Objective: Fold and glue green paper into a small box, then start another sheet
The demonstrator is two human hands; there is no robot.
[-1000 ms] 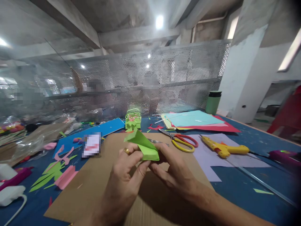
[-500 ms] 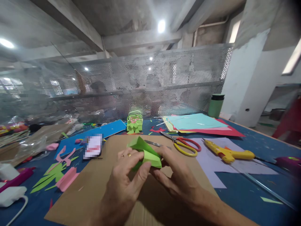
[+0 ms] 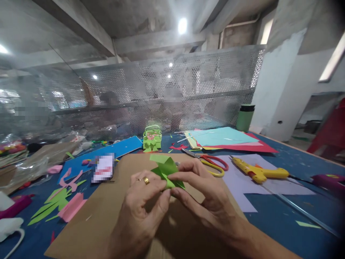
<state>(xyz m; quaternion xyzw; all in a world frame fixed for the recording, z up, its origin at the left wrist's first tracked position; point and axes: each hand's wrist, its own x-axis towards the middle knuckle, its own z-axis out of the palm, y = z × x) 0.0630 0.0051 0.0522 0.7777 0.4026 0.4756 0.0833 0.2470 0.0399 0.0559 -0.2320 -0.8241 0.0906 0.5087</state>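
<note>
Between my fingers is a piece of folded green paper (image 3: 167, 166), its flaps standing up above the brown cardboard (image 3: 107, 216). My left hand (image 3: 147, 207) pinches its lower left side with thumb and fingers; a gold ring shows on one finger. My right hand (image 3: 206, 192) grips the lower right side, thumb below and fingers on top. Where the fingertips meet, part of the paper is hidden. Just past my right hand lie scissors (image 3: 215, 165) with red and yellow handles. Beyond the cardboard stands a small green paper basket (image 3: 152, 139) with a pink decoration.
To the right a yellow glue gun (image 3: 260, 171) rests on lilac paper (image 3: 249, 205). Coloured sheets (image 3: 223, 136) and a green bottle (image 3: 245, 118) stand behind. Green leaf-shaped cutouts (image 3: 54, 205) and folded pink paper (image 3: 72, 207) lie left. A perforated metal screen (image 3: 151, 93) closes the far side.
The green paper has been turned and its folds now stand more spread. My right fingers have moved up onto it. The whole view has shifted slightly.
</note>
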